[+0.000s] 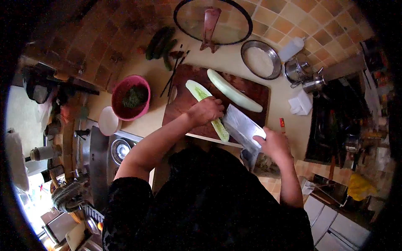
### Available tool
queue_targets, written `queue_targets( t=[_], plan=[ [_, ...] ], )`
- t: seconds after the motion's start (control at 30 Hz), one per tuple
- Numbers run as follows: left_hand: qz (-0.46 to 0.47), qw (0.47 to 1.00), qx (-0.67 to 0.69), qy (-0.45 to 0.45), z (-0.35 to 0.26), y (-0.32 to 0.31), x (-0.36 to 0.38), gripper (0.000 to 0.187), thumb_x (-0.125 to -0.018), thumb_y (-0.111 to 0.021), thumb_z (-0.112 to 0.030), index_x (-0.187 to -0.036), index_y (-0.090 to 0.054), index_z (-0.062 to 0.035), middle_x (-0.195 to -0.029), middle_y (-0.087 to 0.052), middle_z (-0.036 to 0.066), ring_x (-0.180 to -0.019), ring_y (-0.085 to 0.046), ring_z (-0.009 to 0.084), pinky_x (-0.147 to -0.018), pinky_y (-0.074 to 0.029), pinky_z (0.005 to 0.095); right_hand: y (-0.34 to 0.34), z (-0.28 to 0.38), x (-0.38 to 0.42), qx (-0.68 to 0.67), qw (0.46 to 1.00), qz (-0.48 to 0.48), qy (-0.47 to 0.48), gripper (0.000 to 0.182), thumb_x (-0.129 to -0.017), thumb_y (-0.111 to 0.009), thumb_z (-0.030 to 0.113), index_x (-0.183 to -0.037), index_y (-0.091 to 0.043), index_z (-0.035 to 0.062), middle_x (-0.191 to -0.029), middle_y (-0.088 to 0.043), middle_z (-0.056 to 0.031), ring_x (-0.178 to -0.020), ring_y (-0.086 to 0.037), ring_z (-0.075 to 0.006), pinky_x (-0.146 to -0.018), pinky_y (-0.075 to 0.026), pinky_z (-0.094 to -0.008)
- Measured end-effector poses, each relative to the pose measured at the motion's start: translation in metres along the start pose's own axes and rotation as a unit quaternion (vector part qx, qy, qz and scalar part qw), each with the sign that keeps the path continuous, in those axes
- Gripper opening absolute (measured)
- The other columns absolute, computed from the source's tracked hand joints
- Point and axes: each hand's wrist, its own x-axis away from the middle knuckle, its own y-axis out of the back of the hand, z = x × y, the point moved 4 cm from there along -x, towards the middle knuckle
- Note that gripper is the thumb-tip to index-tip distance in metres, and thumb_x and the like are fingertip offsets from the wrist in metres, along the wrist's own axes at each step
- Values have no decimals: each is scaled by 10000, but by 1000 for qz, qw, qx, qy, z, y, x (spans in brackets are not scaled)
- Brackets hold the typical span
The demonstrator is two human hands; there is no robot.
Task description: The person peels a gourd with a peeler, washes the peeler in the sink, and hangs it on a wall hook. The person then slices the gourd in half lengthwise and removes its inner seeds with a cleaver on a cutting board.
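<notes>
A long, pale-green gourd half (197, 90) lies slanting across the dark wooden cutting board (180, 106), its seedy cut face up. My left hand (208, 109) is closed over the middle of it, hiding that part. In my right hand (275, 144) is a broad cleaver (243, 124), gripped at the handle end. Its blade tip points toward my left fingers, close to the gourd half's lower right side. Behind the blade, a second pale gourd piece (235, 93) rests on the board with its smooth rounded side up.
Left of the board stand a pink bowl of chopped greens (136, 98) and chopsticks (173, 77). Dark cucumbers (159, 44), a glass lid (234, 23) and a metal bowl of white contents (258, 60) line the back. A sink (98, 163) is left, a stove (335, 125) right.
</notes>
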Motion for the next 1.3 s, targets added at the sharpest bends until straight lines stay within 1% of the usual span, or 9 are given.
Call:
queue_targets(
  t=[0.17, 0.37, 0.5, 0.6, 0.8, 0.9, 1.0, 1.1, 1.3],
  plan=[
    [1, 1000, -9, 11, 4, -11, 0, 230, -765, -630, -127, -988, -681, -103, -1011, -621, 63, -1022, -596, 257, -873, -521, 392, -18, -35, -17, -147, 988, 49, 17, 447, -893, -681, 456, -1063, -659, 43, -913, -711, -217, -873, -692, -404, -774, -531, -482],
    [-18, 1000, -12, -10, 2, -12, 6, 237, -773, -615, -128, -999, -678, -96, -1001, -625, 60, -1019, -600, 251, -887, -530, 388, -49, -61, -31, -247, 966, 70, 21, 467, -891, -680, 480, -1028, -653, 34, -905, -709, -222, -867, -690, -406, -768, -527, -491],
    [-24, 999, -27, -6, 0, -14, 7, 261, -753, -643, -134, -1009, -671, -93, -1010, -632, 60, -1039, -602, 248, -905, -528, 387, -13, -25, -9, -54, 998, -6, 32, 460, -900, -669, 481, -951, -628, 26, -852, -694, -249, -827, -677, -442, -737, -520, -537],
    [21, 999, -26, 2, 0, -15, 2, 275, -749, -654, -145, -1019, -672, -94, -1029, -639, 62, -1053, -602, 253, -915, -525, 392, 14, 11, 17, 42, 999, 22, -11, 444, -913, -656, 463, -977, -631, 25, -838, -686, -260, -828, -676, -452, -747, -521, -552],
    [7, 1000, -16, 5, -1, -10, 0, 256, -739, -660, -159, -984, -682, -89, -1014, -652, 72, -1036, -609, 261, -900, -521, 400, -1, -7, 15, -37, 999, 22, -2, 400, -935, -644, 417, -994, -640, 21, -837, -694, -242, -833, -688, -426, -751, -527, -541],
    [-42, 999, -11, -1, 0, -8, 2, 243, -735, -661, -164, -964, -679, -85, -992, -649, 75, -1021, -613, 266, -878, -521, 403, -4, 1, 27, 45, 998, -26, 19, 385, -942, -634, 421, -988, -629, 39, -800, -695, -227, -782, -692, -416, -716, -535, -534],
    [1, 1000, -16, 1, -1, -5, 1, 233, -734, -658, -162, -952, -678, -82, -975, -644, 74, -1006, -616, 270, -855, -523, 411, -1, 12, 35, 54, 997, -58, 16, 372, -950, -623, 418, -964, -613, 47, -743, -687, -213, -713, -687, -413, -665, -539, -524],
    [-46, 999, 5, -10, 3, -9, 3, 196, -724, -665, -164, -904, -671, -87, -942, -639, 72, -992, -619, 268, -838, -526, 414, -10, 17, 25, 37, 996, -85, 14, 365, -953, -622, 404, -936, -597, 40, -700, -678, -201, -659, -679, -411, -626, -539, -513],
    [-59, 998, 18, -6, 5, -11, 3, 123, -740, -646, -170, -836, -649, -93, -892, -636, 74, -966, -626, 268, -820, -535, 406, -1, 22, 26, 44, 997, -52, 23, 358, -947, -633, 379, -964, -608, 23, -737, -682, -214, -724, -691, -401, -656, -543, -512]
  ],
)
